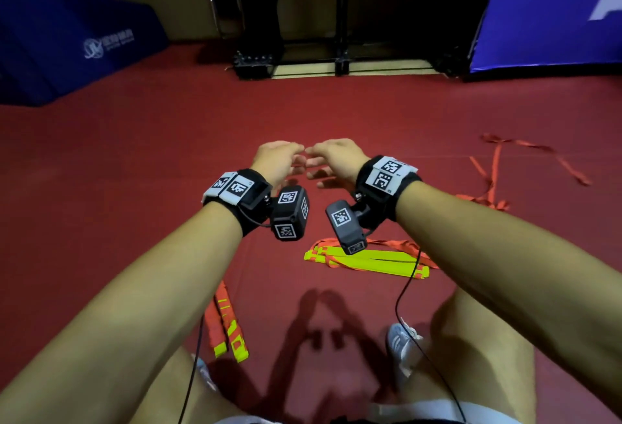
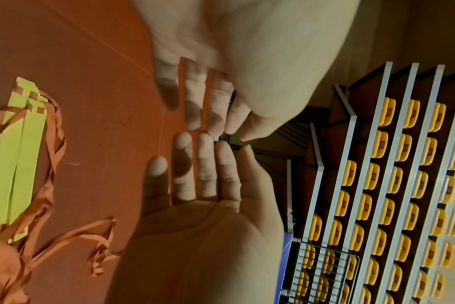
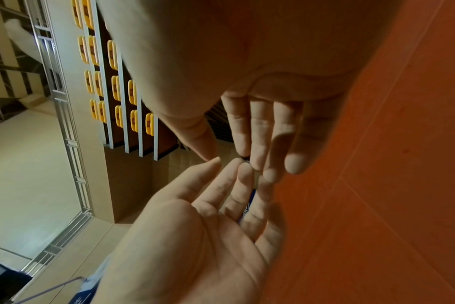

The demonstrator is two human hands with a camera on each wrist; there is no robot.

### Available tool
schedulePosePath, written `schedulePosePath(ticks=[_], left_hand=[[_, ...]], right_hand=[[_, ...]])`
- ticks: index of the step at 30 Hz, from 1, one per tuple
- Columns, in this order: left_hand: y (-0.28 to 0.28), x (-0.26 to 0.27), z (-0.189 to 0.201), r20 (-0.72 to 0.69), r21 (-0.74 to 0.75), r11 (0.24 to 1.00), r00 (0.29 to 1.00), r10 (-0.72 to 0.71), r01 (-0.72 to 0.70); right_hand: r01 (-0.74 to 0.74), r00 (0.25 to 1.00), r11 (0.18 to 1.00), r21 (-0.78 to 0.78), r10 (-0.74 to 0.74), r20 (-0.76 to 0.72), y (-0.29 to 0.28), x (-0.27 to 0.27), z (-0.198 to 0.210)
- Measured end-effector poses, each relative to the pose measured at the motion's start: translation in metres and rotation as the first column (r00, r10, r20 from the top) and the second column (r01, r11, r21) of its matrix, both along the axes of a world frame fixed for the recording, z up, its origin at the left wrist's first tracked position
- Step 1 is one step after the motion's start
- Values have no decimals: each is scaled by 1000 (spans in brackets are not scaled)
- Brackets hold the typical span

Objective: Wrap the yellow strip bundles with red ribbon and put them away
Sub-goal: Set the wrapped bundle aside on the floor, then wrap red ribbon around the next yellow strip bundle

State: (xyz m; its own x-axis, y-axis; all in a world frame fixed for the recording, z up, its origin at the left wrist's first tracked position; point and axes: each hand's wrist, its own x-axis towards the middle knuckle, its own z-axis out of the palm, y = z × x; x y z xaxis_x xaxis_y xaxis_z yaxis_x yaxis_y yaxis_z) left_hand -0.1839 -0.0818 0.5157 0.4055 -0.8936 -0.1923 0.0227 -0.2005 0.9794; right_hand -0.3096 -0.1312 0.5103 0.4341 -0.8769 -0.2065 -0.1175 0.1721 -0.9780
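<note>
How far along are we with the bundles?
Done: the near bundle looks ribbon-wound, though it is still on the floor, not put away. In hand: nothing; the left hand and right hand are open, fingertips nearly meeting. Left: the far bundle lies unwrapped amid loose ribbon, with spare ribbon to its right.

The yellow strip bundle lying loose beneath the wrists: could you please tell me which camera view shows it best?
The left wrist view: the yellow strip bundle appears large and unobstructed there, red ribbon looping beside it. The head view shows it partly hidden behind the right wrist camera. The right wrist view misses it.
</note>
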Motion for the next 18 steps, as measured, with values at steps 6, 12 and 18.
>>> schedulePosePath(ticks=[6,12,18], left_hand=[[-16,-34,9,15,3,994,994,-112,112],[-38,-72,9,16,17,977,977,-211,211],[-72,-100,-23,47,50,958,957,-285,283]], right_hand=[[89,996,996,-2,-89,-18,-3,-42,14],[216,976,976,27,-216,-15,-11,-84,30],[315,949,944,97,-311,-51,-35,-116,2]])
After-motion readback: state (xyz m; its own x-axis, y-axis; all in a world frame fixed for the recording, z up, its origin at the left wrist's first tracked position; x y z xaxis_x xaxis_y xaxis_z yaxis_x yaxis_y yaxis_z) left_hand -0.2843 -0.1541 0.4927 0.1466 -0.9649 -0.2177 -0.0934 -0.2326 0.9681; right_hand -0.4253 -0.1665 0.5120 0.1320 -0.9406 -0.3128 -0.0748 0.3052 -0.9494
